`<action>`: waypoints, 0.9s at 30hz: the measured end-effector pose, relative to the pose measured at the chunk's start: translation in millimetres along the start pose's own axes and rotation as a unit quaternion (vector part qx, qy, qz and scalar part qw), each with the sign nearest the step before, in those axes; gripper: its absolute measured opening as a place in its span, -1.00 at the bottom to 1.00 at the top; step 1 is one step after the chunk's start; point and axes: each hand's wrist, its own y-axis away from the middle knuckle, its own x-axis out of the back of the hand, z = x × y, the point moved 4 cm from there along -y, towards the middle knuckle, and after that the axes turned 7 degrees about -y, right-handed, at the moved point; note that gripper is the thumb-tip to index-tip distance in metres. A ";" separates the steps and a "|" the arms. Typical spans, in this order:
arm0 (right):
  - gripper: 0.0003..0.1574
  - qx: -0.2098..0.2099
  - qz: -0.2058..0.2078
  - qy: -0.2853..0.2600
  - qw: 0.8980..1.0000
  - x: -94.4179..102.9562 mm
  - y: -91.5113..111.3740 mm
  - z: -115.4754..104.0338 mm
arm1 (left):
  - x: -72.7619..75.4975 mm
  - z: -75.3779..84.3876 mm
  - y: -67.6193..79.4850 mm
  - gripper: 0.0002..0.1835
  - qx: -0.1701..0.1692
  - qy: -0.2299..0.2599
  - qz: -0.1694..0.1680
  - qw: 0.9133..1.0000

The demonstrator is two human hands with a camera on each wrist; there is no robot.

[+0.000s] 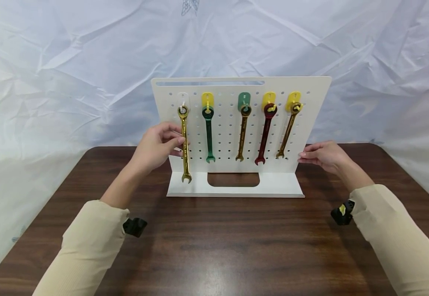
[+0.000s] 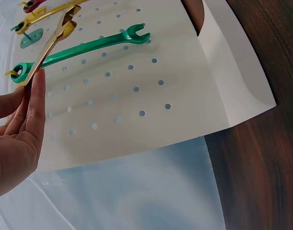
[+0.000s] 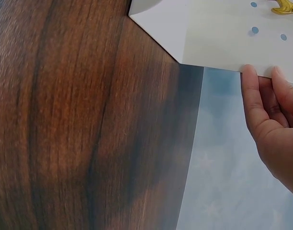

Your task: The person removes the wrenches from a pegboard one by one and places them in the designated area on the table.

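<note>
A white metal-looking pegboard with an L-shaped foot (image 1: 225, 150) stands near the far edge of the dark brown wood-grain surface (image 1: 218, 238), about midway between its far corners. I see the person's left hand (image 1: 158, 144) over by the board's left side, its grip pinching the shaft of a shiny gold wrench (image 1: 185, 158) between thumb and fingers. That wrench hangs nearly upright, ring end at a white plastic hook (image 1: 183, 98), open jaw low over the foot; up close at the left wrist, the hand covers the ring, so I can't tell whether the hook bears its weight. The right hand's (image 1: 323, 156) grip pinches the board's right edge, low down, though some fingertips are hidden behind the panel.

Rightward from the gold one hang a green wrench (image 1: 209, 135) on a yellow hook (image 1: 207, 100), a bronze-coloured wrench (image 1: 242, 137) on a green hook (image 1: 244, 100), then a dark red wrench (image 1: 265, 135) and a slanting brownish-gold wrench (image 1: 287, 133) on yellow hooks. Any lettering on the shafts is too small to read. The surface's near edge is cut off, as are both cream sleeves (image 1: 84, 242).
</note>
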 end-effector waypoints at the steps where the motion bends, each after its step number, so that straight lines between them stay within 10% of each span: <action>1: -0.71 0.000 0.001 0.001 1.000 0.2 0.0 0.1 | 0.6 1.2 0.6 -0.79 -0.001 -0.002 0.002 1.000; 27: -0.73 -0.001 -0.013 -0.006 1.000 0.3 -0.7 0.1 | 7.1 18.2 9.7 -0.78 0.002 0.030 0.000 1.000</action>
